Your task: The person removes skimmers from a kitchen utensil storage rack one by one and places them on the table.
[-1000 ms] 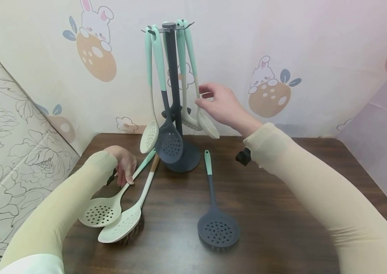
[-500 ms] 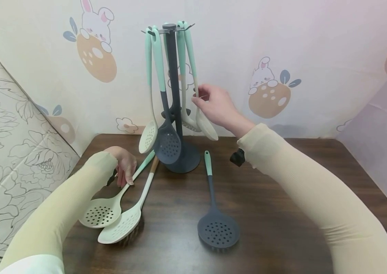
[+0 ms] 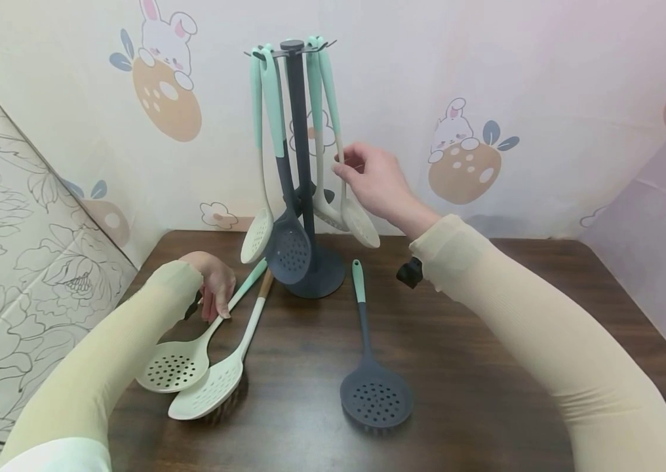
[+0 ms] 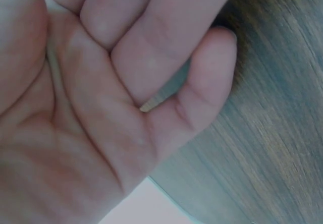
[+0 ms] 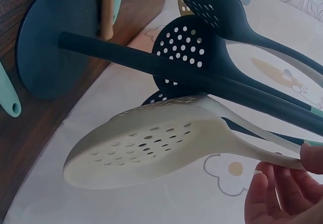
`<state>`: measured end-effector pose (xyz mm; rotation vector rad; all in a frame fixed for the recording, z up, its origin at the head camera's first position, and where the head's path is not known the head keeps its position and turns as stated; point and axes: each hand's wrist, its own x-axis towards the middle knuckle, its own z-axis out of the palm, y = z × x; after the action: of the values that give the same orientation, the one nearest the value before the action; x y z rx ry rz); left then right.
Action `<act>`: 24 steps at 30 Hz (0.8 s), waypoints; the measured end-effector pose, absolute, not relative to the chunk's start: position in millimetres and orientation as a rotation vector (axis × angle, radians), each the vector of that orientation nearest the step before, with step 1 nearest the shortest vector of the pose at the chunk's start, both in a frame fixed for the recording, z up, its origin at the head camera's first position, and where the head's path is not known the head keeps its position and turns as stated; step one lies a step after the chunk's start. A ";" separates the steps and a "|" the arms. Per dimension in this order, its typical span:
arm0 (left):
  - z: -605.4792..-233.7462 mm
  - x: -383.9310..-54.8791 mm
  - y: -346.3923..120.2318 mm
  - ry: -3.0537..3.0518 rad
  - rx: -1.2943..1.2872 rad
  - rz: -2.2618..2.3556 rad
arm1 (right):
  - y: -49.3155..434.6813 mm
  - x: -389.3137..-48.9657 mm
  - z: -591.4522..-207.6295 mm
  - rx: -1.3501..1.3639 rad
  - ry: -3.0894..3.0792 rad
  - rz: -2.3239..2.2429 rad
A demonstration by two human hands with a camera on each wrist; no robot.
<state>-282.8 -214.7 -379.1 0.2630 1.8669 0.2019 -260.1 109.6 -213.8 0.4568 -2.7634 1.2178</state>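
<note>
Thin, pale sleeves (image 3: 545,341) are bunched at both wrists above a bench (image 3: 474,367) of dark, streaky wood grain. Near the middle, a smooth dark skimmer (image 3: 375,394) is laid flat, its round head pierced with holes, its handle mint. At the left, a white turner (image 3: 209,390) with a brown handle is placed close beside a round, perforated pale skimmer (image 3: 174,367). The left hand (image 3: 216,285) is bent downward at the wrist, its thumb laid on the pale skimmer's stem; whether the stem is gripped cannot be told. Farther back, the right hand (image 3: 379,177) is reached forward, and the stem of a pale spoon (image 3: 360,223) is pinched between thumb and fingers. The spoon is hung on the black rack (image 3: 300,105), tilted slightly outward, its shallow oval bowl pierced with slots. Behind, the pale backdrop (image 3: 380,78) is printed with rabbits.
</note>
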 end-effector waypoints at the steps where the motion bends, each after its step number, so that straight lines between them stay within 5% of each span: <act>1: -379.1 -282.9 -214.7 1.868 0.264 0.202 | 109.8 -260.1 -213.8 0.460 -2.758 1.220; 24: -382.1 -282.8 -215.7 1.865 0.253 0.227 | 112.5 -259.3 -212.9 0.501 -2.674 1.419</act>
<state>-282.8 -215.7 -382.1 0.2529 1.8649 0.2271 -259.3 112.5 -212.9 0.5008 -2.6742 1.4192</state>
